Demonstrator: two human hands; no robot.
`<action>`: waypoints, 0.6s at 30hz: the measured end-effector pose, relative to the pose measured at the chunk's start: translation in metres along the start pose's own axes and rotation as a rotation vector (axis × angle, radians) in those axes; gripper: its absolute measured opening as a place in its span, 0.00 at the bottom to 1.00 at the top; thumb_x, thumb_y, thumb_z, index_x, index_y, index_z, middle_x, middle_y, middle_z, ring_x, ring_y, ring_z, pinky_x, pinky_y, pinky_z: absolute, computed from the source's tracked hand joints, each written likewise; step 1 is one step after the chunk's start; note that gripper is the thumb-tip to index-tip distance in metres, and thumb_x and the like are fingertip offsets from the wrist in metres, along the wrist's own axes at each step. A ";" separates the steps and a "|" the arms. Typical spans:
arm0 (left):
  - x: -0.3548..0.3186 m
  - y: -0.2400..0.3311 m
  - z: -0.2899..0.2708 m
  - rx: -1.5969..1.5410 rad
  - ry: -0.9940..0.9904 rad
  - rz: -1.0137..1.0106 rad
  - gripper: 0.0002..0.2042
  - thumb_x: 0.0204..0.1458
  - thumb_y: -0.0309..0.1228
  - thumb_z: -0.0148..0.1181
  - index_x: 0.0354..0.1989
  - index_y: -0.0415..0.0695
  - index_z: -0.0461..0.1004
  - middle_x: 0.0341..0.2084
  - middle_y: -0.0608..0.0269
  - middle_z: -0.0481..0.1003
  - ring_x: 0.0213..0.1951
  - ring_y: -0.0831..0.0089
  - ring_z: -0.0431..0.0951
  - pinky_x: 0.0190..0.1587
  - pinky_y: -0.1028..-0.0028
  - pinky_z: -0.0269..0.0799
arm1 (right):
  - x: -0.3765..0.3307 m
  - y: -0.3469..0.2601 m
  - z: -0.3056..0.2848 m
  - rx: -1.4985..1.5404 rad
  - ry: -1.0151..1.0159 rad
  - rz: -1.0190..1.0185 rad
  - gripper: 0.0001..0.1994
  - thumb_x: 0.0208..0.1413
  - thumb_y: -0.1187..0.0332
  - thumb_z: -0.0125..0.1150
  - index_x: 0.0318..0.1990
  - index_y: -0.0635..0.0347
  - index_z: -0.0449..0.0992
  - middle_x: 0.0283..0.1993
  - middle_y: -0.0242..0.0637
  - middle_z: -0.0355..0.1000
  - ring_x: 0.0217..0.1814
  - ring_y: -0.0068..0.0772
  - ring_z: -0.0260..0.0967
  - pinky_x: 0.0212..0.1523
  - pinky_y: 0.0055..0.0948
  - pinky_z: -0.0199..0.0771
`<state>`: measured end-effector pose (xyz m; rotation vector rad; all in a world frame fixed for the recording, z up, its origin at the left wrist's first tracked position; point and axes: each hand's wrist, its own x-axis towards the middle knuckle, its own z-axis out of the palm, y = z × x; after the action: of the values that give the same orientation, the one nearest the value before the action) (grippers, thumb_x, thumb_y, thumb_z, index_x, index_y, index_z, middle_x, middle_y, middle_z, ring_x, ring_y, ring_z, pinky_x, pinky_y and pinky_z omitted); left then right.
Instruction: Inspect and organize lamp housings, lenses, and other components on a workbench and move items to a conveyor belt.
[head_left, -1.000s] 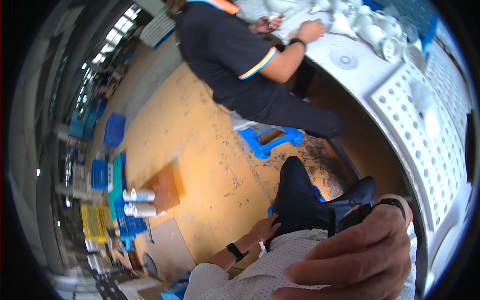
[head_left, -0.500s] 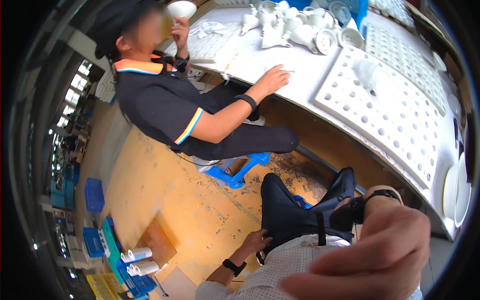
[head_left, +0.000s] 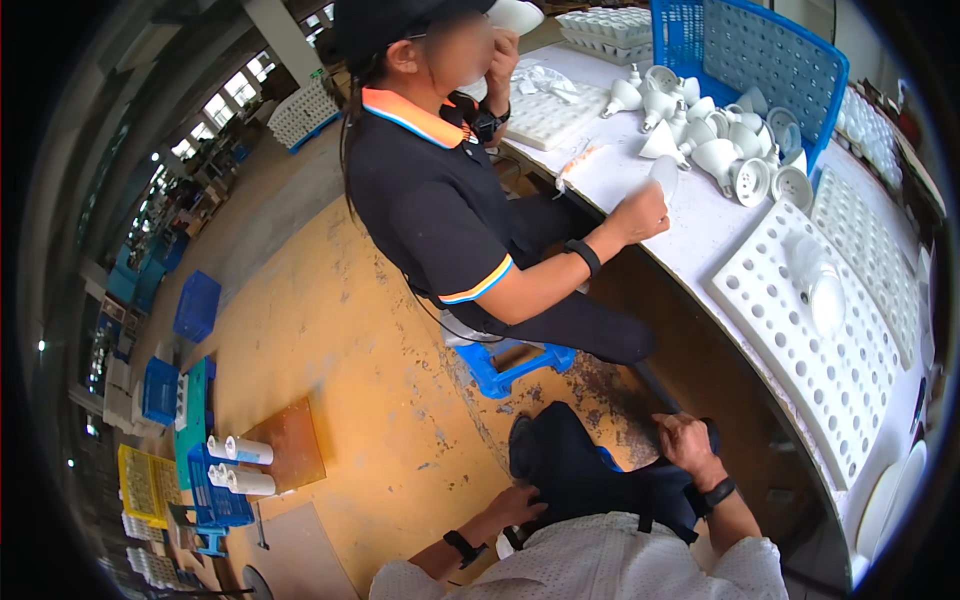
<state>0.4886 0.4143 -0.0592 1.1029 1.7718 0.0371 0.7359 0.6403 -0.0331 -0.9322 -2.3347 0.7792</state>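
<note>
My left hand (head_left: 515, 505) lies on my left thigh, fingers loosely spread and holding nothing. On my right knee rests my right hand (head_left: 688, 443), fingers draped over the dark trousers (head_left: 590, 475), below the table edge. Nothing shows in it. Beyond it, on the white table (head_left: 690, 235), lies a white board with rows of round holes (head_left: 765, 300). A clear-and-white bulb-shaped piece (head_left: 825, 300) sits on that board. Farther off is a pile of white cone-shaped lamp housings (head_left: 715, 155).
A seated co-worker (head_left: 430, 225) at my left holds a pale translucent piece (head_left: 663, 175) and raises a white cone-shaped piece (head_left: 515, 15). A blue basket (head_left: 775, 60) stands behind the housings. Blue stool (head_left: 515, 368) below; blue crates (head_left: 197, 305) at far left.
My right hand has dropped from close in front of the camera onto my right knee. The view has shifted. The co-worker's near hand, earlier flat on the table, now grips a translucent piece.
</note>
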 end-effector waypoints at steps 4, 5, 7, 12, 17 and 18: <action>0.009 -0.005 0.003 0.008 0.027 0.005 0.21 0.48 0.46 0.51 0.43 0.42 0.71 0.35 0.51 0.74 0.38 0.56 0.74 0.43 0.65 0.68 | -0.035 0.062 0.035 -0.287 -0.238 0.163 0.13 0.43 0.67 0.53 0.39 0.57 0.74 0.34 0.45 0.71 0.41 0.46 0.66 0.43 0.39 0.67; 0.014 -0.010 0.007 0.067 0.077 0.068 0.19 0.49 0.45 0.51 0.40 0.42 0.72 0.33 0.51 0.74 0.37 0.56 0.74 0.41 0.63 0.69 | -0.049 0.075 0.042 -0.357 -0.329 0.227 0.15 0.43 0.64 0.54 0.40 0.56 0.74 0.37 0.45 0.71 0.45 0.46 0.65 0.47 0.40 0.64; 0.015 -0.007 0.007 0.072 0.114 0.075 0.15 0.50 0.41 0.47 0.37 0.45 0.74 0.34 0.53 0.74 0.38 0.54 0.73 0.43 0.63 0.68 | -0.076 0.089 0.049 -0.388 -0.409 0.291 0.15 0.45 0.62 0.53 0.41 0.54 0.74 0.40 0.44 0.70 0.47 0.47 0.64 0.49 0.41 0.63; 0.013 -0.001 0.005 0.048 0.152 0.177 0.14 0.52 0.39 0.46 0.38 0.45 0.73 0.35 0.55 0.74 0.39 0.55 0.73 0.44 0.65 0.68 | -0.086 0.086 0.030 -0.323 -0.567 0.430 0.16 0.46 0.58 0.53 0.43 0.51 0.73 0.46 0.42 0.70 0.51 0.47 0.63 0.55 0.41 0.58; 0.030 0.001 0.004 -0.055 0.095 0.042 0.14 0.51 0.40 0.47 0.38 0.45 0.73 0.35 0.56 0.74 0.39 0.56 0.73 0.43 0.65 0.68 | -0.097 0.110 0.012 -0.206 -0.623 0.431 0.14 0.47 0.60 0.51 0.40 0.52 0.74 0.46 0.43 0.69 0.50 0.44 0.65 0.51 0.42 0.62; 0.036 -0.007 0.005 -0.037 0.090 0.101 0.14 0.51 0.40 0.47 0.38 0.45 0.73 0.35 0.55 0.74 0.39 0.56 0.73 0.43 0.65 0.68 | -0.099 0.112 0.008 -0.207 -0.632 0.423 0.14 0.47 0.60 0.51 0.40 0.52 0.74 0.46 0.43 0.69 0.50 0.44 0.65 0.51 0.42 0.62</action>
<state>0.4846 0.4325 -0.0913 1.1791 1.7868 0.1828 0.8434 0.6328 -0.1370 -1.4727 -2.8328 1.1477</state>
